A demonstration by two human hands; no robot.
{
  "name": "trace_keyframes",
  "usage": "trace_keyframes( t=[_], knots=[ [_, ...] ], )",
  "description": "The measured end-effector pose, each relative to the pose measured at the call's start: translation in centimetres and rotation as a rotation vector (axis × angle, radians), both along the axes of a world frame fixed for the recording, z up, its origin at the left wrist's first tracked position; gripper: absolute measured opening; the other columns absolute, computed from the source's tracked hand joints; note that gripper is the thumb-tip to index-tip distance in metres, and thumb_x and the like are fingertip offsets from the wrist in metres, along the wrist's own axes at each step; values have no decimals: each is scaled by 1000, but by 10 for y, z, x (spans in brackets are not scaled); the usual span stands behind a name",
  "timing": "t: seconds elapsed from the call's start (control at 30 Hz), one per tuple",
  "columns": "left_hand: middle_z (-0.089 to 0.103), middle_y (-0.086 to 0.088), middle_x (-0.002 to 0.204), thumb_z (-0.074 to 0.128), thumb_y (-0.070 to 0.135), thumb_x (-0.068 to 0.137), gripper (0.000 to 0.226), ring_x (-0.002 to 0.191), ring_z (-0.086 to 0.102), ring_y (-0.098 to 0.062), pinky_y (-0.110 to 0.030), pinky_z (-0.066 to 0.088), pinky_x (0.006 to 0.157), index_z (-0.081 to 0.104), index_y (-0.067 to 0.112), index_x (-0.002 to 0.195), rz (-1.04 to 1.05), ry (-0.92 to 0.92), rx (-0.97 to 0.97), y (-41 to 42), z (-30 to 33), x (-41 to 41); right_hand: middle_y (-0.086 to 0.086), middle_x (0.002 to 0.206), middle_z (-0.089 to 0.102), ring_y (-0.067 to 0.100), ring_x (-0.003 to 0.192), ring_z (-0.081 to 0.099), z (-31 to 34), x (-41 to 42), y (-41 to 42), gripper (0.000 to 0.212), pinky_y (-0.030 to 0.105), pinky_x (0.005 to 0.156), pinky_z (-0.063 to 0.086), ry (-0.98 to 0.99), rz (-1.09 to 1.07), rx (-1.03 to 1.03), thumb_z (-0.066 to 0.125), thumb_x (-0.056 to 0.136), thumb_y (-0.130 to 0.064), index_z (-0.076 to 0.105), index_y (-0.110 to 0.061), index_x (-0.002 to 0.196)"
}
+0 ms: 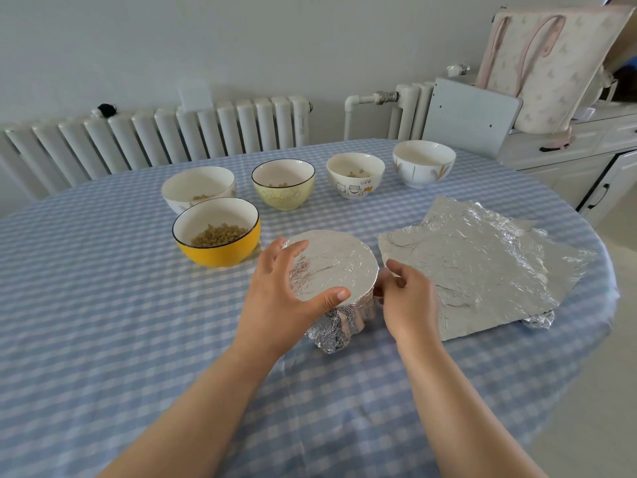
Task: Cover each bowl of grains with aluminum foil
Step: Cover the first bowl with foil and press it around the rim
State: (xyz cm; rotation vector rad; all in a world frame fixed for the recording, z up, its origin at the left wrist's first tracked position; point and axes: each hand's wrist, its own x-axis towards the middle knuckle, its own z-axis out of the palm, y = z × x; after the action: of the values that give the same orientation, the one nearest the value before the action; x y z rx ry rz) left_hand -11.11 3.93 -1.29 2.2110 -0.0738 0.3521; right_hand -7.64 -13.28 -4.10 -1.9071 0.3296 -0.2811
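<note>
At bench centre, both hands (pixel 275 288) (pixel 406 298) clamped on foil-wrapped bowl (pixel 334 267); yellow bowl of grains (pixel 217 232) left, crinkled foil sheets (pixel 482 267) right, four pale bowls (pixel 355 174) far.

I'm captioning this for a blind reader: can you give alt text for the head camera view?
Both hands press foil around a foil-covered bowl, the left hand on its top and the right hand at its side. Five uncovered bowls, including a yellow bowl, and loose foil sheets sit on a blue checked tablecloth.

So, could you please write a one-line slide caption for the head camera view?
Both hands press foil around the first bowl; five uncovered bowls and spare foil sheets wait on the checked table.
</note>
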Motion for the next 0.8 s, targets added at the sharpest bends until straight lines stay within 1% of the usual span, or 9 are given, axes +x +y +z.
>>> trace_keyframes(
  t=[0.07,0.1,0.17,0.27,0.43,0.53,0.6,0.7,0.8],
  knots=[
    [23,12,152,69,81,56,97,120,22,11,-20,25,97,42,37,138,4,-7,21,0,-2,1,2,81,73,27,82,70,3,-3,-1,32,46,83,54,-28,24,90,43,96,-34,68,-21,83],
    [23,12,153,66,83,54,99,120,22,10,-21,25,97,42,37,138,7,-10,27,0,-2,1,3,75,72,26,78,69,5,-6,0,39,46,79,54,-38,46,96,39,97,-40,65,-23,72],
    [23,11,153,56,85,50,102,121,22,9,-21,25,98,41,36,138,16,-12,31,-1,-2,1,-1,66,63,21,71,61,13,-17,3,48,33,66,46,-31,134,-28,34,102,-43,55,-22,64],
    [24,8,153,54,86,50,105,130,27,0,-22,26,99,40,33,140,23,-10,41,-1,-3,1,-7,63,50,19,67,49,22,-26,8,46,32,58,30,0,197,-174,32,102,-44,43,-24,63],
    [23,10,152,56,85,48,110,127,23,5,-21,25,99,35,32,142,0,-5,52,1,-2,1,2,54,47,25,59,47,25,-5,1,56,32,60,32,66,182,-161,37,102,-40,42,-11,54],
    [22,10,152,57,85,47,113,124,20,7,-22,25,99,33,31,143,-15,-5,58,2,-1,2,7,58,53,32,61,57,16,2,-2,63,49,70,53,111,232,22,48,90,-55,50,1,60],
    [21,9,153,58,86,46,116,124,20,6,-22,25,99,32,31,144,-23,-4,63,3,-1,2,10,70,66,37,72,68,12,2,-4,77,62,80,53,167,259,201,53,77,-67,58,10,79],
    [20,9,153,58,87,45,116,127,21,5,-22,26,100,32,31,143,-10,5,64,2,-3,1,19,87,74,35,85,72,15,2,-7,54,51,82,58,196,257,411,60,91,-43,68,10,89],
    [16,6,153,50,96,45,117,138,25,-14,-35,34,109,34,32,141,39,5,118,-4,-7,-1,15,72,65,33,67,62,20,15,-5,44,39,66,53,177,220,350,59,91,-41,62,0,78]
  ],
)
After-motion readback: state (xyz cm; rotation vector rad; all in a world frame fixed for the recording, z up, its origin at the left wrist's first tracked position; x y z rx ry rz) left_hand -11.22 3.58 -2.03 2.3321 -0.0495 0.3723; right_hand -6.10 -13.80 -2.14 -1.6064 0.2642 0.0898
